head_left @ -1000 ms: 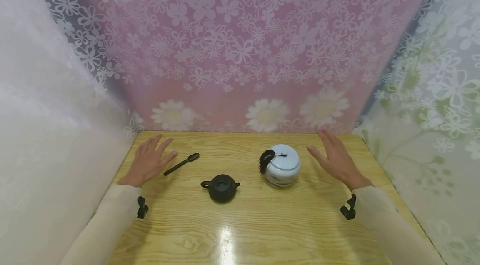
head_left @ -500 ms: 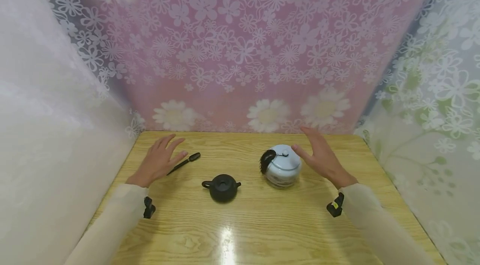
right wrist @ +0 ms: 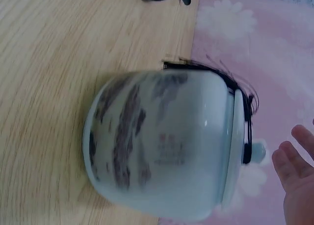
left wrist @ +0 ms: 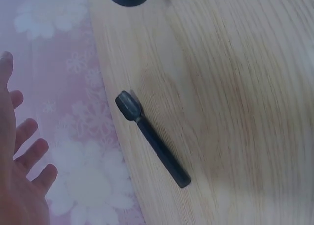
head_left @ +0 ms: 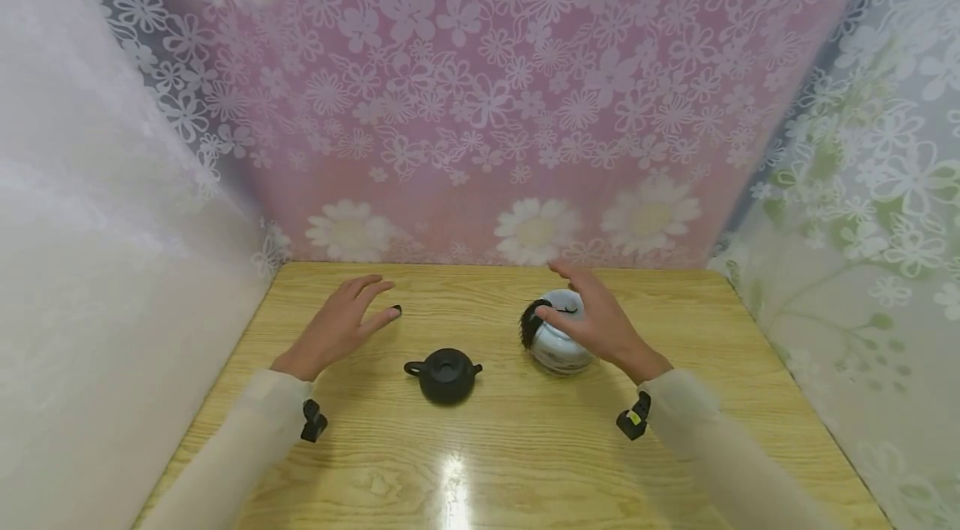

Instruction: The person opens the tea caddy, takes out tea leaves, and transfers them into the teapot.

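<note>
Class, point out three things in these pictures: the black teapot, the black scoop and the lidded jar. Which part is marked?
Black teapot (head_left: 446, 385): head view, on its rounded body.
Black scoop (left wrist: 154, 139): left wrist view, on its handle.
Lidded jar (right wrist: 164, 141): right wrist view, on its patterned side.

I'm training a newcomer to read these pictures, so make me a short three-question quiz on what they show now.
1. True or false: the left hand grips nothing, and the black scoop lies on the table.
2. What is looped to the knob of the jar: A, a red ribbon; B, a black tassel; C, a key?
3. Fill in: the spout of the teapot points to the person's ____.

Key: 1 true; 2 B; 3 right.
</note>
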`<state>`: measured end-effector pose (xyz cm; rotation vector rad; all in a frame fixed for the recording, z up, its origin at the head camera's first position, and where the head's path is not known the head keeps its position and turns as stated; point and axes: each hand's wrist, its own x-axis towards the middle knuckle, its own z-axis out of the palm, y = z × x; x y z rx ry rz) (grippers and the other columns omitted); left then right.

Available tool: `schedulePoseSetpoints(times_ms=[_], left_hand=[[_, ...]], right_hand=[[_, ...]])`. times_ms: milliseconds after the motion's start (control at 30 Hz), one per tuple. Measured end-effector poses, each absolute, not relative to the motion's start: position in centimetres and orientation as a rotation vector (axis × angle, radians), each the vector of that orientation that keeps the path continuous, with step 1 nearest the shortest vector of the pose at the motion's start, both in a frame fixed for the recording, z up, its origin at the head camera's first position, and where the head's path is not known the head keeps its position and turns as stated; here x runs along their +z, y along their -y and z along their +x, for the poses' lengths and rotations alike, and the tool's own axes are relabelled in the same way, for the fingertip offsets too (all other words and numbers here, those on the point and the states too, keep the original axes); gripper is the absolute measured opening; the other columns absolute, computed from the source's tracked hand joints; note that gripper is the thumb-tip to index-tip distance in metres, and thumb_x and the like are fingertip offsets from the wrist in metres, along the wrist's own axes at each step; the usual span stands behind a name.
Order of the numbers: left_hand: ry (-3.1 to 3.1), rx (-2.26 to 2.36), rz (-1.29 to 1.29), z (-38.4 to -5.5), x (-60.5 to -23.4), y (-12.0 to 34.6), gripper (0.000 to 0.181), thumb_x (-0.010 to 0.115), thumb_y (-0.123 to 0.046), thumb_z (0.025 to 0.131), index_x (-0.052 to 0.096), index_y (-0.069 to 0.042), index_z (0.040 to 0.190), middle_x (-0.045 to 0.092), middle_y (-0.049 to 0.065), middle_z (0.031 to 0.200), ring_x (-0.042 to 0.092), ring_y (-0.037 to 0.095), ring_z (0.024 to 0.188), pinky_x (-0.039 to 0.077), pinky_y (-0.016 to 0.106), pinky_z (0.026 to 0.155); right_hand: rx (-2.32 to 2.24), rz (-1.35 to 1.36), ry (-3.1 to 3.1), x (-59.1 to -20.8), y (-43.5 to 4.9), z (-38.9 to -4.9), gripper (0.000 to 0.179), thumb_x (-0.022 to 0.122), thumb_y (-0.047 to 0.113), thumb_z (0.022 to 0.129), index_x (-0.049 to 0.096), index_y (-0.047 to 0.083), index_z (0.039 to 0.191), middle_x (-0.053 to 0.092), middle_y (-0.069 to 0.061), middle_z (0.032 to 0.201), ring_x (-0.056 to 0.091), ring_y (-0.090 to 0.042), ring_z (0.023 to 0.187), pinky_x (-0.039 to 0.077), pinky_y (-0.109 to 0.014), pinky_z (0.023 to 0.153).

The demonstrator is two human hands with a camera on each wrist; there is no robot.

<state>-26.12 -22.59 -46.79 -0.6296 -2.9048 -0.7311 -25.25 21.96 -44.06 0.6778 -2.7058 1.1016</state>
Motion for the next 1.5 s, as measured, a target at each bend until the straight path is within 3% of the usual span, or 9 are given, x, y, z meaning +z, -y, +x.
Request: schedulePoseSetpoints(times_ms=[267,700,933,1200,1500], left_hand=[[2.827,-0.789,-0.763,-25.6,-47.2,21.0,0.059,0.065,-0.044,0.111,0.053,-0.014,0.161,0.049,0.014,0.166,0.044,0.041,0.155,0.04,0.067,0.124],[2.814,-0.871,-0.914,-24.7,-48.6,18.7,0.051,0.07,-0.032,0.109,0.06,-0.012,0.154,0.053,0.014,0.162,0.05,0.04,0.151,0.045,0.064,0.121],[2.817,-0.941,-0.958,-24.3,-49.5,17.7,0.047,0.072,-0.025,0.108,0.062,-0.014,0.153,0.053,0.012,0.163,0.053,0.038,0.149,0.05,0.062,0.116],[2.775,-0.927,-1.038,-24.4,-50.9,17.1,0.046,0.073,-0.032,0.107,0.065,-0.013,0.149,0.056,0.014,0.16,0.056,0.036,0.147,0.054,0.058,0.113],[2.805,-0.942,-1.051,-24.1,-51.9,16.4,0.045,0.072,-0.033,0.107,0.067,-0.011,0.146,0.06,0.014,0.155,0.058,0.036,0.144,0.053,0.058,0.113]], right_hand=[[1.178,0.768,2.709,-45.0,-18.8,-24.8,0.084,0.082,0.042,0.1,0.04,0.022,0.17,0.049,-0.011,0.166,0.053,-0.04,0.148,0.052,-0.058,0.117],[1.347,0.849,2.722,-48.0,-16.0,-24.4,0.087,0.083,0.048,0.098,0.04,0.027,0.17,0.048,-0.005,0.168,0.053,-0.034,0.149,0.053,-0.047,0.118],[1.464,0.873,2.74,-49.4,-15.1,-24.4,0.087,0.084,0.042,0.098,0.039,0.024,0.17,0.045,-0.014,0.17,0.051,-0.039,0.151,0.052,-0.051,0.119],[1.562,0.881,2.742,-50.7,-14.4,-24.4,0.086,0.086,0.028,0.098,0.039,0.021,0.17,0.048,-0.013,0.168,0.052,-0.042,0.15,0.051,-0.051,0.121],[1.537,0.89,2.821,-52.5,-13.8,-24.4,0.086,0.085,0.04,0.098,0.04,0.022,0.169,0.047,-0.014,0.169,0.054,-0.037,0.148,0.052,-0.051,0.119]])
